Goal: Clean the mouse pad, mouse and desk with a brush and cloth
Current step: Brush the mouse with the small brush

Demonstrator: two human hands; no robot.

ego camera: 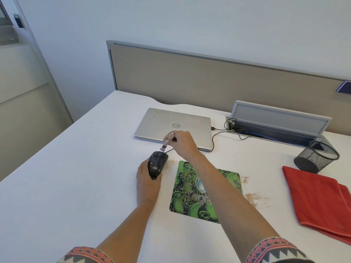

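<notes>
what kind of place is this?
Likely an office workstation: a white desk backed by a beige partition panel, a closed laptop cabled into a desktop cable tray, and a mesh pen holder.

Glossy black plastic mouse [157, 164]; red cloth [319, 202]; wire-mesh metal cup [316, 156].

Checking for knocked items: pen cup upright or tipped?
Tipped. The pen cup leans, its open mouth tilted toward the upper right and its base by the cloth. Contents: cannot tell.

Bright even daylight, soft faint shadows, wide-angle bending at edges
</notes>
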